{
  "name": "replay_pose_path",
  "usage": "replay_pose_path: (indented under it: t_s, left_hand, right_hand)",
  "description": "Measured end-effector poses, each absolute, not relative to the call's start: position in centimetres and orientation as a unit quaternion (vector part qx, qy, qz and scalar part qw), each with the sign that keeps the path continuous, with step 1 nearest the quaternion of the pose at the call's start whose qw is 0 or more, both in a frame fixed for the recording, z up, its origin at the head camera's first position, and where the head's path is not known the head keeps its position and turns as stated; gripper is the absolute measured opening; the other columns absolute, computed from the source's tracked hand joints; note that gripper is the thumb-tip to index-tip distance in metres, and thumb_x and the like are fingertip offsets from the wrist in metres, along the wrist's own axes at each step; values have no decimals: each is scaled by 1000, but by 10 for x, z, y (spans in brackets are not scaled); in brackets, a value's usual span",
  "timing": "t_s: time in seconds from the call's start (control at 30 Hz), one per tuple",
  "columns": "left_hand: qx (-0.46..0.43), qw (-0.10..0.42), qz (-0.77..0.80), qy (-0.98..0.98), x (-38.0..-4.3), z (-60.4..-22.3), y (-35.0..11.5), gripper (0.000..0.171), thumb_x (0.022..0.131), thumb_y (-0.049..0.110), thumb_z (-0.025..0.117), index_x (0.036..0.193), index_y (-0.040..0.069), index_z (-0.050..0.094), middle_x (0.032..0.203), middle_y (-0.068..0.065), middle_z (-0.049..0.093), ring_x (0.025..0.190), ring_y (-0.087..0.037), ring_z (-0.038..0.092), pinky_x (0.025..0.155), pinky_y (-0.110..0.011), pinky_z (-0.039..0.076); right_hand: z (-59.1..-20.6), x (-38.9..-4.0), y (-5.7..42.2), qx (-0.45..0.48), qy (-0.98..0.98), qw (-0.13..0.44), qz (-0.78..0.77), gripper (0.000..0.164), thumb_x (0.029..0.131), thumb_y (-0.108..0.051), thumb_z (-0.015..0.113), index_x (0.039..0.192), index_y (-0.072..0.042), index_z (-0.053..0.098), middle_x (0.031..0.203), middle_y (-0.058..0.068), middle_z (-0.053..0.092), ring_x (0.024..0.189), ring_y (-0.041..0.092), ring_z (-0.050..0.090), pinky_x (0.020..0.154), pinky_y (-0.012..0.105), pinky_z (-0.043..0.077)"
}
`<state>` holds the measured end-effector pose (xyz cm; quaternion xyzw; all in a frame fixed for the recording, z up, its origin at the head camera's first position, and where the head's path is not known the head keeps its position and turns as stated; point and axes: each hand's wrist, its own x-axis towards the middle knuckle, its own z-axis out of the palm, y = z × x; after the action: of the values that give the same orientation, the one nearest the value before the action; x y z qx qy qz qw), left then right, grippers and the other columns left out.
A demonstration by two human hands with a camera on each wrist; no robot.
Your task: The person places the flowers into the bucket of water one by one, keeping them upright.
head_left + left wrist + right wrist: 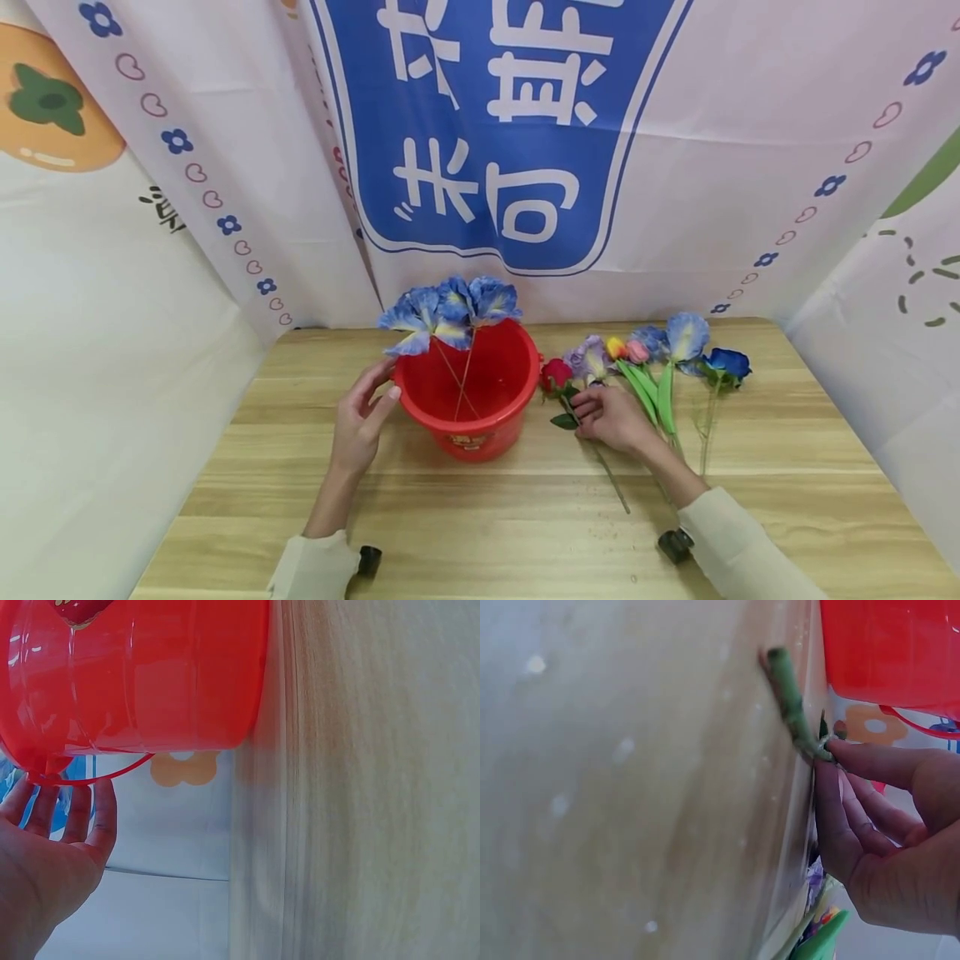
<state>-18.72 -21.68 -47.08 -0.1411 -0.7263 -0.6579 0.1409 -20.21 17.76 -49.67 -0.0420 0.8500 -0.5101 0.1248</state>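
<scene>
A red bucket (470, 442) stands on the table with two blue irises (450, 310) in it, their stems crossing inside. My left hand (358, 421) is at the bucket's left side, its loosely extended fingers touching near the rim and the thin red handle (124, 771). To the bucket's right, my right hand (618, 421) pinches the stem of a red rose (556, 375) between thumb and index finger. The rose's green stem (786, 694) sticks out past the fingertips in the right wrist view, low over the table.
Right of the bucket lie a purple flower (590, 358), yellow and pink tulips (637, 351), pale blue irises (687, 335) and a dark blue rose (727, 364). The wooden table (480, 533) meets a printed cloth backdrop (675, 225) behind.
</scene>
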Motion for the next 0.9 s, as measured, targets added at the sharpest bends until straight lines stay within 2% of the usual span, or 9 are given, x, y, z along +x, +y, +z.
replay_pose_path:
  t_s: [0.23,0.43,0.6,0.77,0.9]
  left_hand:
    - [-142,140,-655,-729,-187,-472,-217,47,105,1,61,151,-5,55,154,-24,55,133,-10,59,102,-17,58]
    - [-138,141,-652,-732,-188,-471,-217,46,105,2,61,151,-3,56,155,-23,56,134,-12,59,102,-17,57]
    - [-138,140,-651,-733,-187,-470,-217,47,105,2,61,151,-4,56,154,-23,56,133,-11,59,102,-17,58]
    - [-139,140,-653,-731,-187,-470,-217,47,105,1,61,151,-4,55,154,-23,56,133,-10,59,102,-17,57]
    - [-137,141,-654,-731,-187,-470,-216,47,105,1,61,151,-4,56,154,-23,56,133,-10,59,102,-17,57]
  right_hand:
    - [-481,-197,182,-41,850,95,-516,43,86,13,63,128,9,70,112,22,75,99,26,74,74,24,62]
    - [-458,-194,188,-47,853,53,-518,44,88,6,71,132,6,69,120,23,74,106,32,74,83,26,64]
    - [-436,-193,191,-51,827,17,-560,47,89,7,74,135,10,65,125,30,71,111,39,73,86,18,61]
    - [-414,-191,191,-45,813,0,-580,51,92,5,76,141,7,62,132,29,68,117,36,71,90,12,58]
    - [-400,-191,188,-45,817,-13,-575,49,95,0,77,143,2,63,134,25,69,118,34,71,89,14,59]
